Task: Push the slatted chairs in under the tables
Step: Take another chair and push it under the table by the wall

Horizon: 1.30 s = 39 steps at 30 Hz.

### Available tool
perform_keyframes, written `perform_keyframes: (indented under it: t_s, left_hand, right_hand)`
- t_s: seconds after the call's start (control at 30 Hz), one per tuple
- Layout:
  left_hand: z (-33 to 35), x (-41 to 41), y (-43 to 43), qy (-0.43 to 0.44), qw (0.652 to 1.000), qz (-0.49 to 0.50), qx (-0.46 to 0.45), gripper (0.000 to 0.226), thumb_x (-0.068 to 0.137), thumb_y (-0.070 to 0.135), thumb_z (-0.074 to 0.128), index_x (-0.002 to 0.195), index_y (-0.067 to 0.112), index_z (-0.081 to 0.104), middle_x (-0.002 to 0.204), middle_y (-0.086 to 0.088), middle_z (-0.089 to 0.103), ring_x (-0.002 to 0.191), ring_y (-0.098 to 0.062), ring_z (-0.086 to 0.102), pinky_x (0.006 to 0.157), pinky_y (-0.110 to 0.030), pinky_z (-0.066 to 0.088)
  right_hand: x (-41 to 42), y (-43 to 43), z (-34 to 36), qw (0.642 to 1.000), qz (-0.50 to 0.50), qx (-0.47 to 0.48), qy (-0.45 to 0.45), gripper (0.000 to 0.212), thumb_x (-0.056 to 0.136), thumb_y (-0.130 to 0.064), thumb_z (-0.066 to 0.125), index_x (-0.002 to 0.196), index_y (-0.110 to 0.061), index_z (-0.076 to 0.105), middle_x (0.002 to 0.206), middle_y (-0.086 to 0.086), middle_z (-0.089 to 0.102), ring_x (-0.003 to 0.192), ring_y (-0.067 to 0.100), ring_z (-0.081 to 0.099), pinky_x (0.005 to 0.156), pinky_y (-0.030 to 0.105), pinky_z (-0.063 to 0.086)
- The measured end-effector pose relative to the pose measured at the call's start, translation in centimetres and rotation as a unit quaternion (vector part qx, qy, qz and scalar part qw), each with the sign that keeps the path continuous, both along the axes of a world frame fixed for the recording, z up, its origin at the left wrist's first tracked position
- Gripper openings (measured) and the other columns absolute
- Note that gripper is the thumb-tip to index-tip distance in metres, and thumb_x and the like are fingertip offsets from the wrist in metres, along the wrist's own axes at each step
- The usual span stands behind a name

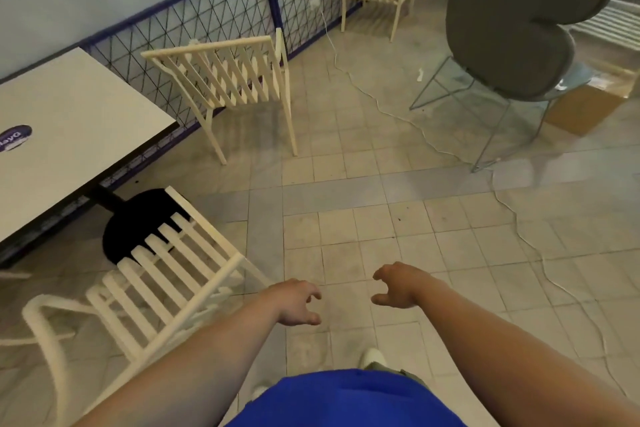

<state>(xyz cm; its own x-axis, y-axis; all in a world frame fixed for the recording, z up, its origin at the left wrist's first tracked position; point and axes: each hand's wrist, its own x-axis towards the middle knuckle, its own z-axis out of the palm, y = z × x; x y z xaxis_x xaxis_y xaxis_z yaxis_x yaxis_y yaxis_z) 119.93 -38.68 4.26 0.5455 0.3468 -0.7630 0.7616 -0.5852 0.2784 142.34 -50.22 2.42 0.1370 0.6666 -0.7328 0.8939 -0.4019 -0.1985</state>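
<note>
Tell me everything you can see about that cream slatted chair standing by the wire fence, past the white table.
The slatted chair is cream, its back and seat made of thin parallel bars on slim legs; metal or plastic, unclear. It stands upright on the tiled floor, close beside the wire fence, apart from the white table, not tucked under. Neither the left hand nor the right hand touches it.

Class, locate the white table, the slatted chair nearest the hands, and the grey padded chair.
white table [79, 104], head view, bare top.
slatted chair [194, 300], head view, back rail.
grey padded chair [502, 45], head view, backrest.
</note>
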Motion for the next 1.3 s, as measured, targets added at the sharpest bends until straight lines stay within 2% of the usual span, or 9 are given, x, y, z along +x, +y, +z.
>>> perform_keyframes:
  t_s: [0.23,0.5,0.93,1.17,1.3]
  left_hand:
    - [0.0,5.1,0.1,0.003,0.999,0.021,-0.028,0.065,0.092,0.047,0.068,0.15,0.028,0.046,0.146,0.001,0.054,0.128,-0.02,0.055,0.107,-0.038,0.045]
    - [-2.0,9.4,5.4,0.001,0.999,0.014,-0.034,0.066,0.09,0.05,0.07,0.149,0.03,0.046,0.145,0.002,0.056,0.126,-0.021,0.056,0.105,-0.039,0.046]
    - [-2.9,16.1,24.4,-0.005,1.0,0.008,-0.02,0.064,0.091,0.05,0.069,0.147,0.027,0.049,0.143,0.0,0.058,0.126,-0.021,0.056,0.104,-0.037,0.046]
    - [-2.9,19.0,32.0,0.003,0.999,0.038,-0.014,0.062,0.093,0.048,0.068,0.147,0.027,0.049,0.142,0.002,0.058,0.127,-0.02,0.055,0.104,-0.036,0.046]
    - [-3.4,21.4,36.5,0.015,0.997,0.075,-0.016,0.063,0.092,0.048,0.069,0.147,0.027,0.048,0.143,0.001,0.057,0.125,-0.02,0.056,0.105,-0.038,0.047]
  right_hand:
    - [4.7,1.2,0.1,1.0,0.024,-0.013,0.01,0.071,0.095,-0.055,0.058,0.153,-0.021,0.037,0.152,0.006,0.045,0.136,0.027,0.047,0.11,0.04,0.042]
    - [8.7,6.6,-0.8,0.999,0.033,-0.013,0.008,0.071,0.095,-0.053,0.059,0.154,-0.021,0.036,0.153,0.005,0.044,0.137,0.027,0.046,0.112,0.041,0.041]
    - [16.6,24.6,-1.0,1.0,0.027,-0.004,0.006,0.07,0.095,-0.053,0.058,0.153,-0.02,0.037,0.152,0.005,0.045,0.137,0.026,0.045,0.112,0.041,0.039]
    - [20.4,33.7,-2.0,0.998,0.058,0.017,0.017,0.069,0.094,-0.052,0.06,0.151,-0.019,0.04,0.149,0.006,0.05,0.134,0.026,0.048,0.11,0.04,0.041]
    - [23.5,40.4,-2.7,0.995,0.1,0.012,0.022,0.071,0.095,-0.053,0.058,0.153,-0.019,0.037,0.152,0.007,0.045,0.137,0.026,0.045,0.111,0.04,0.039]
